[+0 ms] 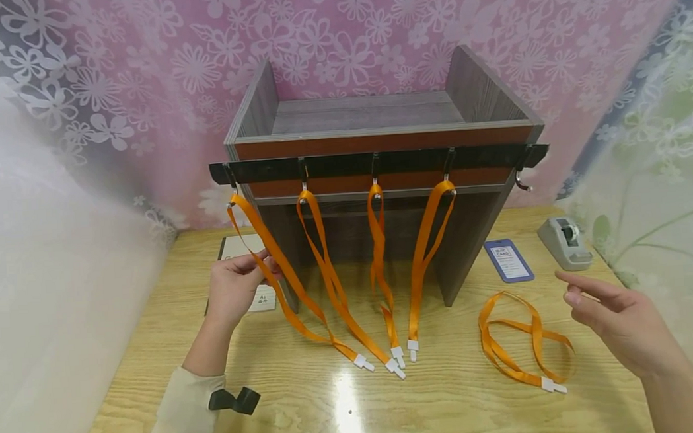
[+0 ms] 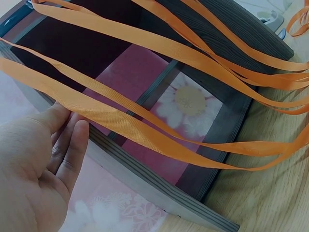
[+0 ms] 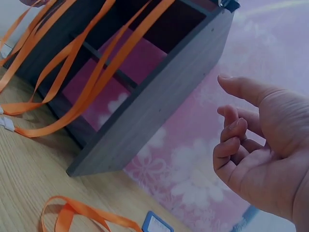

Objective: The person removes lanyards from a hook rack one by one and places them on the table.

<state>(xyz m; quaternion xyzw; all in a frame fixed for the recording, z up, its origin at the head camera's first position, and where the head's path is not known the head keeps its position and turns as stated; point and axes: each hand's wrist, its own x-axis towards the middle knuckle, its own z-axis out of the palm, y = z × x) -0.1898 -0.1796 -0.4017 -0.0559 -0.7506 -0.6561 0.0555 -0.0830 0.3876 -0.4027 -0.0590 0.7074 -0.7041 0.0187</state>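
Note:
Several orange lanyards with white clips hang from hooks on a black rail (image 1: 343, 166). My left hand (image 1: 239, 284) is at the leftmost hanging lanyard (image 1: 277, 254), pinching the edge of its strap between thumb and fingers. In the left wrist view this strap (image 2: 130, 128) bends near the fingertips. My right hand (image 1: 624, 322) is held above the right side of the table with nothing in it, fingers loosely bent, index pointing forward. Nearest to it, a loose orange lanyard (image 1: 536, 327) lies looped on the wood.
A grey wooden shelf unit (image 1: 456, 256) stands behind the lanyards. The rail's rightmost hook (image 1: 522, 182) is bare. On the right lie a blue card holder (image 1: 509, 260) and a grey tape dispenser (image 1: 564, 243). Behind the left hand is a paper or notebook (image 1: 263, 300).

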